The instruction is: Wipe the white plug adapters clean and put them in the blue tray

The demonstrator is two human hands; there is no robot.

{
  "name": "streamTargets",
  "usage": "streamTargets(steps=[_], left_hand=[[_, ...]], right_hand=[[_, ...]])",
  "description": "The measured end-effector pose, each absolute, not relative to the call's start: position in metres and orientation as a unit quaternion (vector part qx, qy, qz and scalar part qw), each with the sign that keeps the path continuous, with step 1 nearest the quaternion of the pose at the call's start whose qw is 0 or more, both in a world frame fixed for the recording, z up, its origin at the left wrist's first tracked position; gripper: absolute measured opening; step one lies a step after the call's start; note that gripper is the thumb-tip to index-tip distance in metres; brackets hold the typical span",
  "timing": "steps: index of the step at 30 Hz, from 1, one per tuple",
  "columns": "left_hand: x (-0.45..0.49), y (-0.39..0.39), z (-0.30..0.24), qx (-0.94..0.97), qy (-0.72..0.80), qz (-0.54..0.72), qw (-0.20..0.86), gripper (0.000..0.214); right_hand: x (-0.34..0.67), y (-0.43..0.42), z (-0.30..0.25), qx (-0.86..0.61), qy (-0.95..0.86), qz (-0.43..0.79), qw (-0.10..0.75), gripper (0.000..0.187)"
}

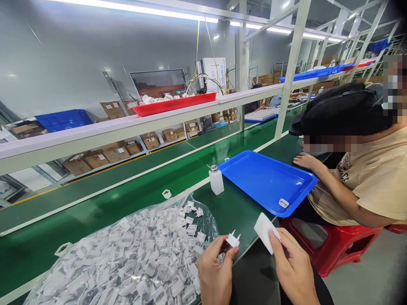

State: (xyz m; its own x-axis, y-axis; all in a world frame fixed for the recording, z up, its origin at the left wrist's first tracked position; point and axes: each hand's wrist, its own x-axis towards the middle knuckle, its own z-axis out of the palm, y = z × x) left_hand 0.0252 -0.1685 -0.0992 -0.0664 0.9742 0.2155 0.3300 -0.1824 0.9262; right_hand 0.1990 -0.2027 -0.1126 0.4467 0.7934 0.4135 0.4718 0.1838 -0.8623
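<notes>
Between the thumb and fingers of my left hand (pixel 217 269) is a small white plug piece (pixel 233 240), its two metal prongs pointing up. My right hand (pixel 294 264) pinches a flat white pad (pixel 266 231), perhaps a cloth or sponge; I cannot tell which. The two hands are apart, over the front edge of the bench. To the left of my left hand lies a clear plastic bag (pixel 211 212) spread open under a large heap of white plug housings (pixel 136 258). Beyond my right hand, one white housing (pixel 283 203) rests in the near corner of a blue tray (pixel 254 180).
A white pump bottle (pixel 216 181) stands between the heap and the tray. Loose white housings (pixel 166 194) sit on the green belt (pixel 111 199). A red tray (pixel 174 105) is on the shelf above. At right a co-worker (pixel 359 169) sits by a red stool (pixel 340 245).
</notes>
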Motion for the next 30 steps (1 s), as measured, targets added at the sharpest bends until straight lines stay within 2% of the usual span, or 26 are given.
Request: streamTargets(steps=[4, 7, 12, 16, 21, 30], left_hand=[[0.039, -0.146, -0.122, 0.69, 0.561, 0.399, 0.223, 0.024], [0.048, -0.134, -0.139, 0.716, 0.55, 0.373, 0.215, 0.027], [0.048, -0.127, -0.157, 0.748, 0.531, 0.338, 0.211, 0.045], [0.044, -0.125, -0.164, 0.76, 0.52, 0.335, 0.197, 0.037], [0.043, -0.127, -0.166, 0.764, 0.521, 0.33, 0.192, 0.039], [0.045, -0.124, -0.159, 0.773, 0.528, 0.284, 0.207, 0.027]], right_hand=[[0.203, -0.195, -0.13, -0.652, -0.507, 0.178, 0.535, 0.038], [0.207, -0.188, -0.146, -0.671, -0.509, 0.189, 0.505, 0.04], [0.214, -0.176, -0.154, -0.654, -0.561, 0.224, 0.456, 0.038], [0.215, -0.164, -0.151, -0.626, -0.605, 0.259, 0.417, 0.034], [0.213, -0.155, -0.15, -0.601, -0.654, 0.291, 0.356, 0.033], [0.215, -0.14, -0.152, -0.612, -0.652, 0.324, 0.309, 0.04]])
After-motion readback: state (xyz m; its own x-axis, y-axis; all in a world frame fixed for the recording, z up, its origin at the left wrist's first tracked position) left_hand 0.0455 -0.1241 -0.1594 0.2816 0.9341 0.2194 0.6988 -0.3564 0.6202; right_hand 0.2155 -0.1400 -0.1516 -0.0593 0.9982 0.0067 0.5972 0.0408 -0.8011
